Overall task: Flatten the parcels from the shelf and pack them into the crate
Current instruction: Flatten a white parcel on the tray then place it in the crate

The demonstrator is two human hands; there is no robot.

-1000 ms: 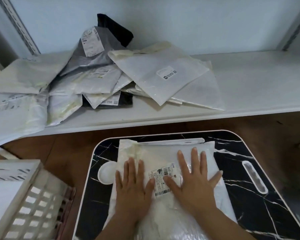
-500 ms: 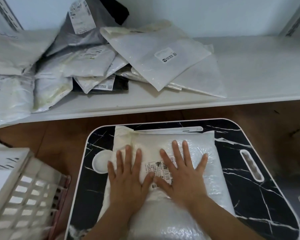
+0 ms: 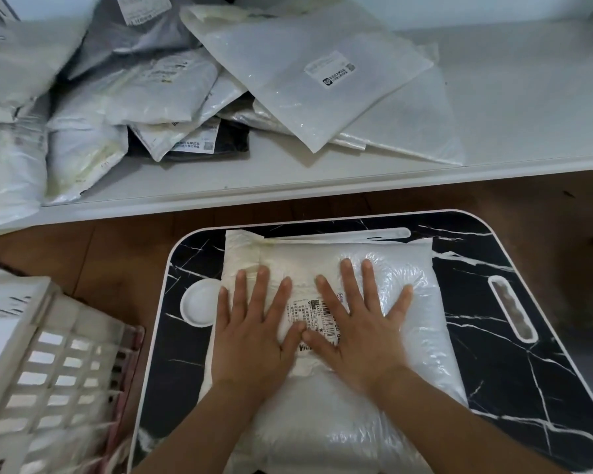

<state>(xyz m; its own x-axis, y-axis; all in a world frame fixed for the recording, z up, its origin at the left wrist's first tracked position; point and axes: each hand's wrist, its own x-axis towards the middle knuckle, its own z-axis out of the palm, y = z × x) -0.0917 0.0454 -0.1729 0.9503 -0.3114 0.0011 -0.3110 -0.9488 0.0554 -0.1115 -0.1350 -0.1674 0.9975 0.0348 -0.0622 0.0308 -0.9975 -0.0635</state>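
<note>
A puffy white plastic parcel [image 3: 408, 295] with a printed label lies on the black marble-patterned tray table [image 3: 514, 364]. My left hand [image 3: 254, 333] and my right hand [image 3: 353, 330] press flat on its middle, fingers spread and straight, thumbs meeting over the label. At the lower left stands the white slatted crate [image 3: 59, 371]. Several more parcels [image 3: 305, 73], white and grey, are heaped on the white shelf [image 3: 528, 97] behind the table.
Brown wooden floor [image 3: 117, 254] shows between shelf and table. The table has a round cup recess [image 3: 199, 304] at its left and a slot handle [image 3: 510, 307] at its right. The shelf's right half is bare.
Both hands slid slightly toward the parcel's near half while pressing, and the view tilted downward and closer. The parcel stays on the table.
</note>
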